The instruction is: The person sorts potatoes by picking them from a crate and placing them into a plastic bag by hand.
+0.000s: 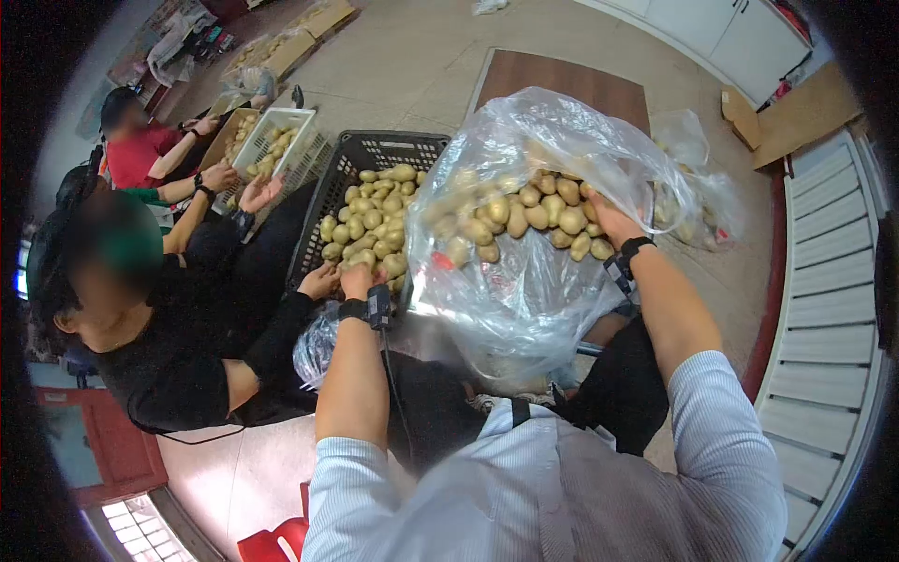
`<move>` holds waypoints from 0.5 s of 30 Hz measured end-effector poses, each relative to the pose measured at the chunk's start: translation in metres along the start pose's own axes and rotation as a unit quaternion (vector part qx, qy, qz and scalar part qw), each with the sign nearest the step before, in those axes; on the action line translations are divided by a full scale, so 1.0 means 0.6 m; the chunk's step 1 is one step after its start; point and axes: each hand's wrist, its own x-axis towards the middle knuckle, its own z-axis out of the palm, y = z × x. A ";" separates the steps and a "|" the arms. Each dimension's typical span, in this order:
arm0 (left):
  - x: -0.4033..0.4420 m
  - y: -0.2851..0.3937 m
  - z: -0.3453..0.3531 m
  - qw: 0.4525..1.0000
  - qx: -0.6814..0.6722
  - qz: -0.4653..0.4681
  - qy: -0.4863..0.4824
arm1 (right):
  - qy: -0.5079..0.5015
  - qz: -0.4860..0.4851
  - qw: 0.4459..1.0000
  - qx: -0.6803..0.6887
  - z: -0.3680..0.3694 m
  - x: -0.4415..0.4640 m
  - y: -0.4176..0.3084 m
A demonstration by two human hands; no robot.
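At eleven o'clock, the left hand is at the potatoes in the black crate; at one, the right hand touches bagged potatoes inside the clear bag. I cannot tell whether either's fingers pinch.

right fingers touch potatoes inside a clear plastic bag.

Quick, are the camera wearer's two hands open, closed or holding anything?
Left hand: at the crated potatoes; open or closed, cannot be told.
Right hand: at the bagged potatoes; grip cannot be told.
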 end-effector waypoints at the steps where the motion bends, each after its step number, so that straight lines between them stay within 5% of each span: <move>1: 0.001 0.006 -0.003 1.000 -0.008 -0.011 0.008 | -0.010 0.018 0.998 0.051 0.020 0.009 0.021; 5: -0.008 0.019 -0.028 0.999 0.036 0.019 -0.019 | -0.048 0.038 0.990 0.125 0.059 0.022 0.057; 8: 0.005 0.002 -0.004 0.999 0.029 0.010 -0.037 | -0.045 0.044 0.998 -0.025 0.072 0.023 0.073; 15: 0.007 0.025 -0.030 0.996 0.040 0.002 -0.082 | -0.075 0.024 0.997 -0.021 0.042 0.010 0.052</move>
